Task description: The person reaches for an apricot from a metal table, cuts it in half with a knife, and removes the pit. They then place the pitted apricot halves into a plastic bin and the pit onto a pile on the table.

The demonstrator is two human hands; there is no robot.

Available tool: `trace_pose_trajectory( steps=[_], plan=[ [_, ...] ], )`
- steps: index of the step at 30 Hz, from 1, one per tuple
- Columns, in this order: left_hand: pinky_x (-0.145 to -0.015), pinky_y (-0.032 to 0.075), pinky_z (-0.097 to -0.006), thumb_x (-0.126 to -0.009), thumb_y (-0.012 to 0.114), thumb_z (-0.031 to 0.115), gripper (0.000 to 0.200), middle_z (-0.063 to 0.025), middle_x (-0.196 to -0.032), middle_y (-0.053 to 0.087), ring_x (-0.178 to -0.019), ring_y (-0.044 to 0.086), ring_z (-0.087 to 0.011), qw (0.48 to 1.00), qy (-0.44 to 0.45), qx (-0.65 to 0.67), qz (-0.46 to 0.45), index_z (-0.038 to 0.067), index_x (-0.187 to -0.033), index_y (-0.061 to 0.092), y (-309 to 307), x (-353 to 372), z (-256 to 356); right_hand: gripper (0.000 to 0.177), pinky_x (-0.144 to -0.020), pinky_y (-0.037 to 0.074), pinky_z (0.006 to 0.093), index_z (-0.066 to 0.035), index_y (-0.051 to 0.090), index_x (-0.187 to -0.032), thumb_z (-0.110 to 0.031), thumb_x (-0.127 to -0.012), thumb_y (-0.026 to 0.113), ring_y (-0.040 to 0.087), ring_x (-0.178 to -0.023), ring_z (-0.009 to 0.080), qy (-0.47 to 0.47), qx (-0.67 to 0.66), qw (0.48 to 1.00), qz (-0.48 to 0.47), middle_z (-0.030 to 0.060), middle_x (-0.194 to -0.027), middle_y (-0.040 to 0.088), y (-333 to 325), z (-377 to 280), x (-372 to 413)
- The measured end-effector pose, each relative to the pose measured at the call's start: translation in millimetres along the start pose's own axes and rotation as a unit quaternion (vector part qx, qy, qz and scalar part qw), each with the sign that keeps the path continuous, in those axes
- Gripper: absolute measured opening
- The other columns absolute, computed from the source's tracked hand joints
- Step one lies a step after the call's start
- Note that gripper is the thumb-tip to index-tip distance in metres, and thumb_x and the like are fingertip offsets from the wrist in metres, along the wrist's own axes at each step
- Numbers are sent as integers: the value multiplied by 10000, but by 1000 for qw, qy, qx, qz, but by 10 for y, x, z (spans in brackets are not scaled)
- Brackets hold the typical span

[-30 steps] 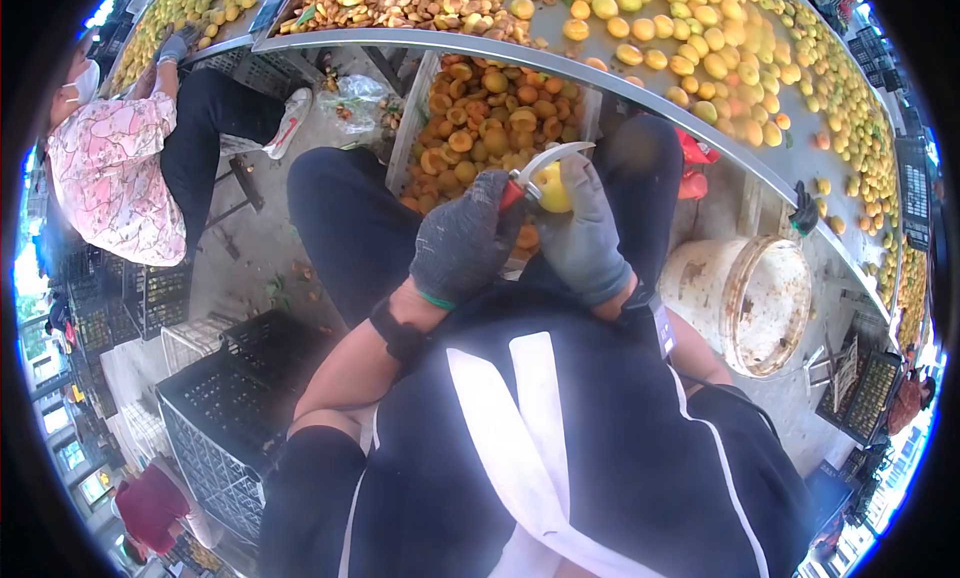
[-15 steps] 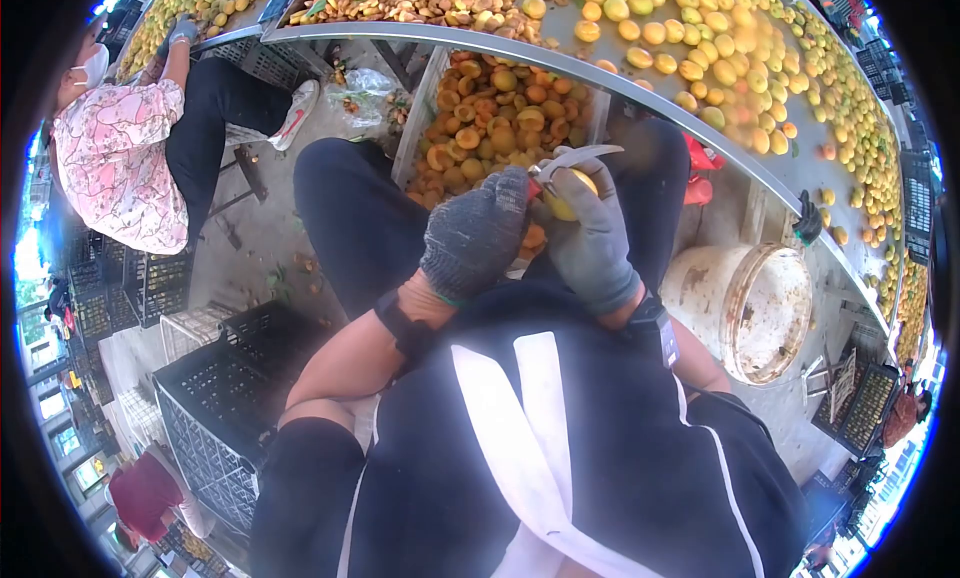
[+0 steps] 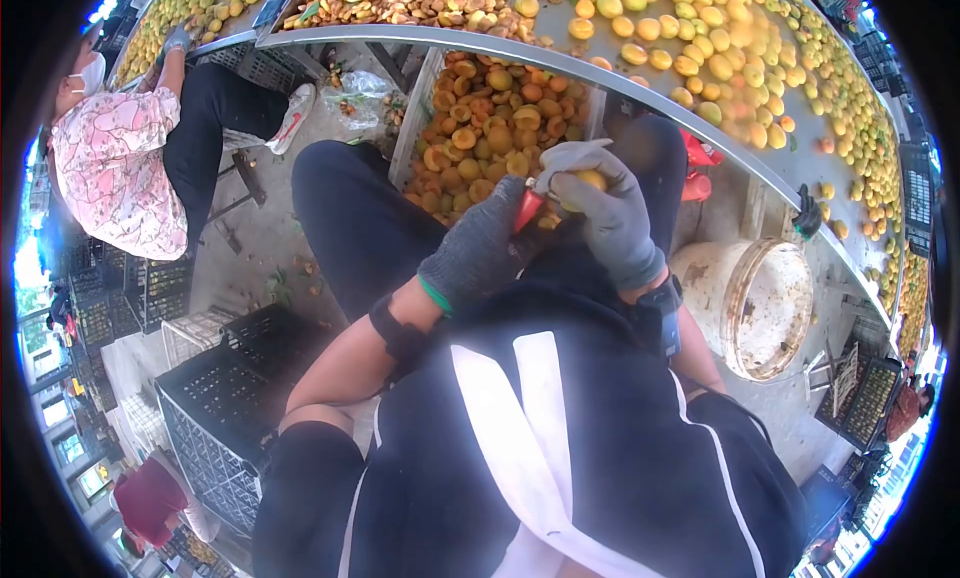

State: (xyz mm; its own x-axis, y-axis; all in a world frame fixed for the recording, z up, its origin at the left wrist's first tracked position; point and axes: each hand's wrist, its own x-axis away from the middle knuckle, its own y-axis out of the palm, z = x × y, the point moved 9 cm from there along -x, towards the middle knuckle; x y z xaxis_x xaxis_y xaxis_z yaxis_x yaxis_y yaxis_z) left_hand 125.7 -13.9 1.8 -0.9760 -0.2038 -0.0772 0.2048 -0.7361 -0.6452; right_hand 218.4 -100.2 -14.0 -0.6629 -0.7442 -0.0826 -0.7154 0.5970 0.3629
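My left hand [image 3: 478, 246], in a dark grey knit glove, is closed around the red handle of a knife [image 3: 526, 209]. Its blade runs toward my right hand and is mostly hidden there. My right hand [image 3: 612, 223], in a lighter grey glove, grips a yellow apricot [image 3: 592, 180] between thumb and fingers. Both hands are close together above my lap. Just beyond them, between my knees, a pale crate [image 3: 415, 128] holds many halved apricots [image 3: 490, 133].
A metal-edged table [image 3: 690, 126] curves ahead, bearing whole apricots [image 3: 715, 68] and a heap of brown pits [image 3: 420, 8]. A dirty white bucket [image 3: 715, 298] lies at right, a black crate [image 3: 215, 408] at left. A person in a pink patterned top [image 3: 115, 173] sits at left.
My left hand has turned and lowered slightly, showing more of the red handle. My right fingers now cover most of the blade, which stuck out plainly before.
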Motion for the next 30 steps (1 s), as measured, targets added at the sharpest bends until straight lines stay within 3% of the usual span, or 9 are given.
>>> trace_pose_trajectory(
  steps=[2, 5, 6, 8, 11, 15, 18, 23, 30],
  plan=[
    [-692, 538, -372, -902, 676, 206, 450, -176, -899, 651, -738, 654, -304, 928, -208, 272, -147, 31, -1255, 457, 228, 79, -115, 144, -834, 478, 264, -34, 632, -1020, -60, -879, 641, 619, -894, 139, 91, -69, 993, 17, 58, -1005, 639, -42, 165, 0],
    [-601, 505, -421, -881, 674, 242, 347, -230, -837, 592, -666, 598, -409, 900, -219, 359, -112, 43, -1123, 525, 294, 86, -269, 142, -835, 478, 271, -46, 631, -1044, -113, -924, 594, 614, -901, 146, 109, -185, 974, 71, 54, -1002, 634, -130, 478, 36],
    [-601, 505, -421, -881, 674, 242, 347, -230, -837, 592, -666, 598, -409, 900, -219, 359, -112, 43, -1123, 525, 345, 95, -355, 142, -835, 478, 271, -46, 631, -1044, -113, -924, 594, 614, -901, 146, 109, -185, 974, 71, 54, -1002, 634, -87, 467, 39],
    [-643, 523, -362, -926, 652, 265, 351, -146, -874, 656, -720, 649, -284, 996, 26, 85, 7, 22, -1154, 541, 58, -12, -122, 201, -874, 468, 289, -43, 623, -1091, -172, -960, 544, 603, -941, 162, 130, -295, 943, 85, 63, -1011, 630, 27, 481, 76],
    [-654, 519, -377, -920, 657, 275, 338, -189, -875, 660, -764, 664, -330, 999, -50, 5, -2, 9, -1103, 558, 45, -4, -193, 268, -916, 450, 304, -21, 607, -1137, -215, -984, 503, 590, -982, 175, 145, -298, 931, 150, 78, -1046, 623, -37, 577, 115],
    [-673, 517, -388, -914, 662, 266, 332, -225, -885, 655, -811, 664, -367, 998, -56, -21, 11, 1, -1082, 553, 43, 14, -194, 297, -936, 436, 308, -1, 600, -1149, -219, -997, 467, 584, -1000, 184, 95, -209, 965, 126, 90, -1085, 614, -75, 529, 95],
    [-689, 520, -394, -924, 646, 239, 294, -227, -890, 655, -823, 664, -368, 998, -57, 27, 0, 6, -1077, 551, 72, 0, -210, 244, -896, 481, 298, -10, 572, -1144, -181, -990, 491, 585, -1021, 188, 113, -238, 955, 136, 99, -1074, 609, -69, 560, 101],
    [-704, 515, -413, -930, 626, 219, 271, -222, -885, 656, -834, 657, -399, 993, -70, 93, -22, 13, -1089, 548, 144, 5, -238, 240, -879, 484, 286, -9, 577, -1113, -179, -996, 455, 597, -951, 174, 60, -75, 982, 165, 89, -1019, 625, -105, 425, 153],
    [-666, 515, -439, -906, 620, 193, 281, -208, -835, 652, -782, 653, -409, 999, -47, -3, -4, 28, -1121, 546, 153, 25, -220, 268, -871, 494, 311, -1, 568, -1158, -178, -983, 469, 607, -974, 191, 80, -142, 966, 202, 110, -1070, 618, -53, 353, 217]
  ],
)
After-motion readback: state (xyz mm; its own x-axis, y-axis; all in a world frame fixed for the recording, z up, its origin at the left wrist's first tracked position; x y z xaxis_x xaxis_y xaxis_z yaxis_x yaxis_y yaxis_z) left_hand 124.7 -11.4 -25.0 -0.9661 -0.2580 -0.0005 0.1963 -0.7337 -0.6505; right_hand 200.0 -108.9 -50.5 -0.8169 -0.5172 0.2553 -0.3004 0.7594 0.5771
